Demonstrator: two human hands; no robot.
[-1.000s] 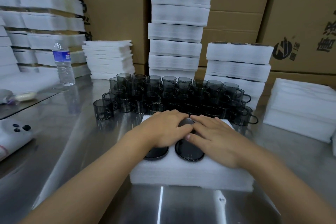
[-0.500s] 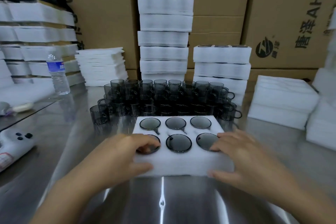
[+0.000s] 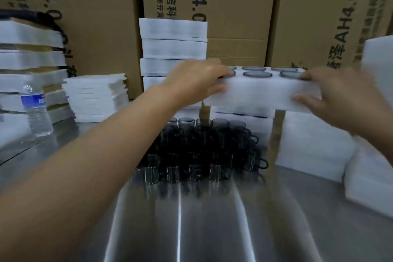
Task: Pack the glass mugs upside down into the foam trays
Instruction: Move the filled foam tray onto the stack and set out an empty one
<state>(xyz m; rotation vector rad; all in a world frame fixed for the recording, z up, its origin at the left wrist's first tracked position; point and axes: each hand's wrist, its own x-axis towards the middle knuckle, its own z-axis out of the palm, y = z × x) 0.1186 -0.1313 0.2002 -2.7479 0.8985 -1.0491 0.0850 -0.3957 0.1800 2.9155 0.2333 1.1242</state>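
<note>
A white foam tray (image 3: 257,97) filled with several upside-down dark glass mugs (image 3: 257,74) is held in the air above the table, over the shorter stack of packed trays (image 3: 242,116). My left hand (image 3: 195,80) grips its left end, thumb on the front face and fingers over the top. At the right end, my right hand (image 3: 331,95) grips the tray the same way. Below the tray, several loose dark glass mugs (image 3: 202,151) stand upright in rows on the steel table (image 3: 191,219).
A tall stack of filled foam trays (image 3: 173,49) rises behind the left hand. Foam sheets (image 3: 95,95) and a water bottle (image 3: 35,110) sit at the left, more foam (image 3: 314,144) at the right. Cardboard boxes (image 3: 234,6) line the back.
Both hands left the mug bottoms, took the tray by its ends and lifted it off the table, up and away toward the stacks behind the loose mugs.
</note>
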